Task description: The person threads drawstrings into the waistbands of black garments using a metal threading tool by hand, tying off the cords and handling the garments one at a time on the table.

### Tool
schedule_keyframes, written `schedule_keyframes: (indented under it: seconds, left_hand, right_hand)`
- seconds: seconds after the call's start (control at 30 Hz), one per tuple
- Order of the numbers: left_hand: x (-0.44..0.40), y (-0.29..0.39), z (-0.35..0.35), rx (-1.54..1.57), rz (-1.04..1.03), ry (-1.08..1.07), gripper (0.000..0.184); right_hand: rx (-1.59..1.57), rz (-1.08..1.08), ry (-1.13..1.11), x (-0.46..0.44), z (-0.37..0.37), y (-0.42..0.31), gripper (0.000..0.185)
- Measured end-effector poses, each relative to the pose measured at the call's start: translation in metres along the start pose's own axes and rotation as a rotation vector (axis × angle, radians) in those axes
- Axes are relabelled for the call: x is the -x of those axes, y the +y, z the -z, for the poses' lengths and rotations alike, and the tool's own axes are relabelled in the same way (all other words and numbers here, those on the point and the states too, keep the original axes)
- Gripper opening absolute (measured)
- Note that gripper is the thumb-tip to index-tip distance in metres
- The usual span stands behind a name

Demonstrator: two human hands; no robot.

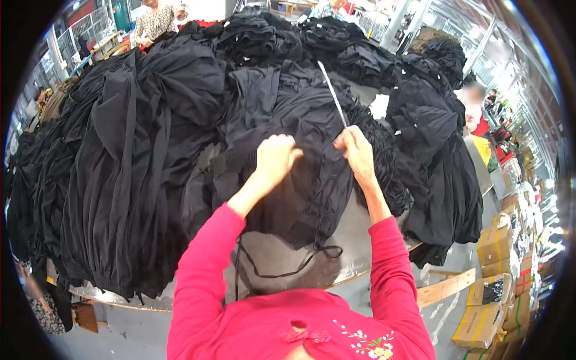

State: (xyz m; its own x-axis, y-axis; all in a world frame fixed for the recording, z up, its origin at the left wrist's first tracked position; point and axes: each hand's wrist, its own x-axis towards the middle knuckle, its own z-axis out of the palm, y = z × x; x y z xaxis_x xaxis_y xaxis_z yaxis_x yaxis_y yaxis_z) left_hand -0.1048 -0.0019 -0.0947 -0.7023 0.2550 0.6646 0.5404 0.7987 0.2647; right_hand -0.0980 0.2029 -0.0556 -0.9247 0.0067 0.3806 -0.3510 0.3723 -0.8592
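Observation:
In the head view, a black garment [300, 180] with a gathered waistband and a loose drawstring lies in front of me on the table [354, 240]. My left hand [276, 161] is over its middle, fingers curled; whatever they may hold is too small to make out. To the right, my right hand [356, 150] is closed around the lower end of a long, thin, light-coloured rod [333, 93], which points up and slightly left over the garment. The drawstring [294, 273] hangs in a loop near the table's front edge.
Large piles of black garments lie at the left [120, 180], the back [258, 36] and the right [432, 138]. A white paper [379, 106] is by the right pile. Cardboard boxes [480, 321] and a wooden board [447, 288] are at the lower right. People [155, 24] are beyond the table.

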Motion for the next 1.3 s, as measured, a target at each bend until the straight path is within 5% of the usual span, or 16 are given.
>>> schedule_keyframes:
  seconds: [0.07,0.17,0.2,0.27,0.33,0.47,0.53,0.67,0.77,0.87,1.0,1.07,1.1,1.17,1.23,1.3]
  left_hand:
    - [0.008,0.027,0.042,0.275,-0.147,-0.080,0.019]
    - [0.007,0.050,0.130,0.522,-0.233,-0.442,0.020]
    - [0.007,0.054,0.160,0.581,-0.225,-0.450,0.019]
    - [0.014,0.050,0.220,0.465,-0.245,-0.402,0.017]
    - [0.026,0.039,0.253,0.442,-0.084,-0.378,0.014]
    - [0.036,0.044,0.253,0.422,-0.036,-0.432,0.012]
    - [0.039,0.056,0.236,0.449,-0.091,-0.438,0.013]
    - [0.047,0.082,0.202,0.509,-0.139,-0.701,0.019]
    - [0.040,0.117,0.206,0.711,-0.327,-0.768,0.033]
    - [0.039,0.113,0.236,0.773,-0.540,-0.681,0.043]
    - [0.057,0.055,0.278,0.349,-0.395,-0.771,0.045]
    - [0.076,0.011,0.253,0.204,-0.303,-0.809,0.039]
    - [0.085,-0.013,0.235,0.254,-0.108,-0.856,0.034]
    - [0.111,-0.066,0.181,0.244,-0.061,-0.748,0.033]
    - [0.142,-0.100,0.124,0.145,0.058,-0.616,0.033]
    - [0.151,-0.102,0.102,0.064,0.259,-0.746,0.034]
  right_hand:
    - [0.108,0.397,-0.078,-0.021,-0.018,-0.017,0.029]
    - [0.097,0.768,-0.648,-0.031,-0.045,-0.056,0.025]
    - [0.052,0.443,-0.786,-0.016,-0.051,-0.069,0.022]
    - [0.341,0.566,-0.711,0.005,-0.053,-0.065,0.015]
    - [-0.079,0.368,-0.702,0.033,-0.042,-0.059,0.017]
    - [-0.116,0.470,-0.607,0.077,-0.035,-0.036,0.014]
    - [0.279,0.464,-0.449,0.091,-0.028,-0.016,0.014]
    - [1.090,0.693,0.133,0.110,0.127,-0.100,0.010]
    - [1.265,0.884,0.572,0.148,0.197,-0.185,0.009]
    - [1.342,0.955,0.875,0.166,0.190,-0.237,0.018]
    - [1.174,0.929,0.350,0.116,0.125,-0.179,0.012]
    - [1.079,0.867,0.239,0.075,0.053,-0.118,0.002]
    - [1.048,0.806,0.127,0.056,0.013,-0.076,0.008]
    - [1.089,0.836,0.078,0.033,-0.069,0.012,0.018]
    - [1.097,0.618,-0.100,0.038,-0.132,0.092,0.018]
    - [0.921,0.205,-0.264,0.040,-0.151,0.110,0.019]
